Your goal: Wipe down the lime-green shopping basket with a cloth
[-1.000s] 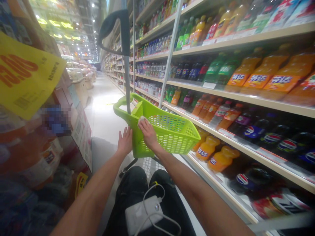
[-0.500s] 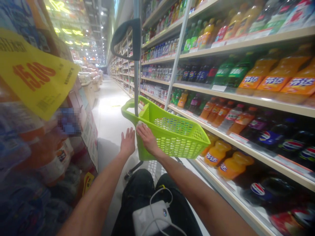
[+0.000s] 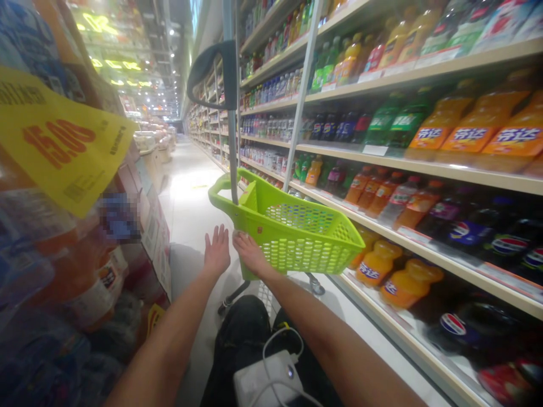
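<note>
A lime-green plastic shopping basket (image 3: 314, 251) on wheels stands in a shop aisle, with a grey pole (image 3: 232, 164) rising to a dark pull handle (image 3: 210, 65). My right hand (image 3: 249, 253) presses against the basket's near corner, fingers together over a small white cloth that barely shows. Just left of the basket, my left hand (image 3: 217, 251) is open with its fingers spread, close to the basket's side; whether it touches, I cannot tell. The inside of the basket shows nothing in it.
Shelves of soft-drink bottles (image 3: 424, 141) line the right side, with orange bottles (image 3: 394, 282) low beside the basket. On the left are stacked goods under a yellow price sign (image 3: 63, 147). The white aisle floor (image 3: 186, 192) runs ahead. A white device with a cable (image 3: 271, 379) lies on my lap.
My right hand has slid from the basket's top rim down its near corner. The left hand stayed beside it. The view shifted slightly.
</note>
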Action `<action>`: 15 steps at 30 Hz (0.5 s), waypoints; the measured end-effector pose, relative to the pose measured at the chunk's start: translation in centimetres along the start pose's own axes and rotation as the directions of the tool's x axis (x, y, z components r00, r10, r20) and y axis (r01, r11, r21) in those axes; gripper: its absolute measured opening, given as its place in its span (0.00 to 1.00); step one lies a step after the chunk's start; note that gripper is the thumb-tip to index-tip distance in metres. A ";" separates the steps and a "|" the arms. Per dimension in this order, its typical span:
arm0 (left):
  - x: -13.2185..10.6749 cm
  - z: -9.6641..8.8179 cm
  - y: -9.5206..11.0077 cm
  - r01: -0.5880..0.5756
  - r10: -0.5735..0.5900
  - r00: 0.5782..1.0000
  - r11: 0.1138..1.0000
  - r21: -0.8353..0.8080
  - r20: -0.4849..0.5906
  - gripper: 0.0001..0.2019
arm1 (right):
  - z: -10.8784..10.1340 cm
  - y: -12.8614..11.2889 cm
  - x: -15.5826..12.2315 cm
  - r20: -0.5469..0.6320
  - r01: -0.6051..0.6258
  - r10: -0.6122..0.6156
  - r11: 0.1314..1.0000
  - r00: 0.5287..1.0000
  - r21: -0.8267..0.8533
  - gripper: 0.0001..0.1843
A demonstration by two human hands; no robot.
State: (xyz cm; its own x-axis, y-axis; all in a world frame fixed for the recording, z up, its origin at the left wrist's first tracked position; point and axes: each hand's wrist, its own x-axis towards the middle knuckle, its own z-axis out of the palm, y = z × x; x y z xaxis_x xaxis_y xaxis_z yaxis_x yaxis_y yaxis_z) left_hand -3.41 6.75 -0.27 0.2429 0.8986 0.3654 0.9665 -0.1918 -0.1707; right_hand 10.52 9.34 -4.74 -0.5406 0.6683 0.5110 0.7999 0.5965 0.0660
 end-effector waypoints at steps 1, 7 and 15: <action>0.0 0.1 0.1 -0.001 0.001 1.000 1.000 -0.002 -0.004 0.33 | 0.1 -0.1 -0.3 0.006 0.006 -0.006 1.000 1.000 0.003 0.21; 0.7 -0.9 0.9 0.012 -0.013 0.999 0.999 -0.033 -0.037 0.35 | -2.9 0.6 0.9 -0.201 0.020 -0.013 0.999 0.979 0.036 0.25; 2.3 -2.4 0.9 0.024 -0.026 0.998 0.999 -0.034 -0.056 0.37 | -4.9 3.1 2.5 -0.267 -0.137 0.141 0.990 0.953 0.034 0.27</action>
State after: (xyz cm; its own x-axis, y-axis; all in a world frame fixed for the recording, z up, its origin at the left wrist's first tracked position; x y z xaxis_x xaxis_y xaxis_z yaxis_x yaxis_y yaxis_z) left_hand -1.78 7.70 2.58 0.2219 0.8797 0.4205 0.9743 -0.1832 -0.1308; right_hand 12.93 10.69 0.91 -0.3331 0.6024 0.7253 0.8570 0.5142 -0.0335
